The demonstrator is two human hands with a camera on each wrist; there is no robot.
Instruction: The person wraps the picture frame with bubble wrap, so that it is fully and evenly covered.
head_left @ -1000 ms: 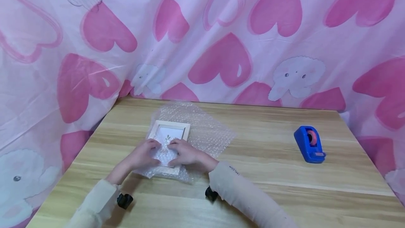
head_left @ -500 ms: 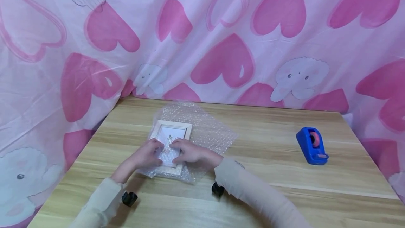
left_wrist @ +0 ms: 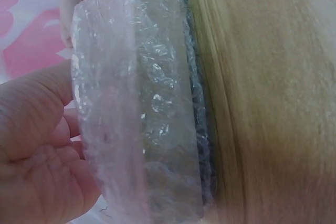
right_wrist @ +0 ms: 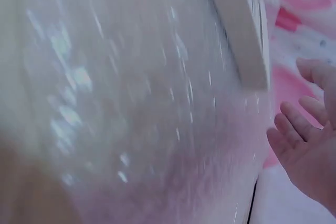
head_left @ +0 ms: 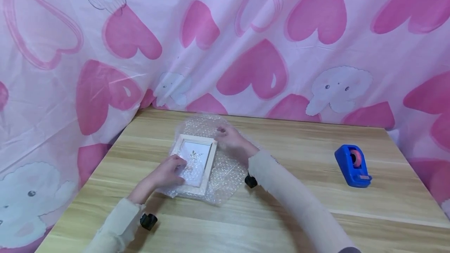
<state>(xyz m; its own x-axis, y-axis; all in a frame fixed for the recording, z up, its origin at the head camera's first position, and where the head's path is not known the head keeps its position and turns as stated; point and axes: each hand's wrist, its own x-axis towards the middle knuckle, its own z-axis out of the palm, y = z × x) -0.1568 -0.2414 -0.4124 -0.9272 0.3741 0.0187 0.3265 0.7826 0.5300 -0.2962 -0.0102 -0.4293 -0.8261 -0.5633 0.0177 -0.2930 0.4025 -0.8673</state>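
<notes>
Wood-grained bench (head_left: 281, 221) spans the foreground, under two pale sleeves (head_left: 119, 221), each with one black wrist device (head_left: 149, 221). One left hand (head_left: 169, 171) presses a bubble-wrap flap onto one picture frame (head_left: 199, 162), its grip loosely wide. One right hand (head_left: 232, 138) hovers by the frame's upper right corner, its grip relaxed and holding nothing. Frame and picture lie face up on one bubble-wrap sheet (head_left: 228, 173). Well to the right stands one blue tape dispenser (head_left: 346, 167) with one pink roll (head_left: 356, 158). Lettering on the right sleeve is too small to read. Heart-print cloth (head_left: 168, 34) hangs behind.
</notes>
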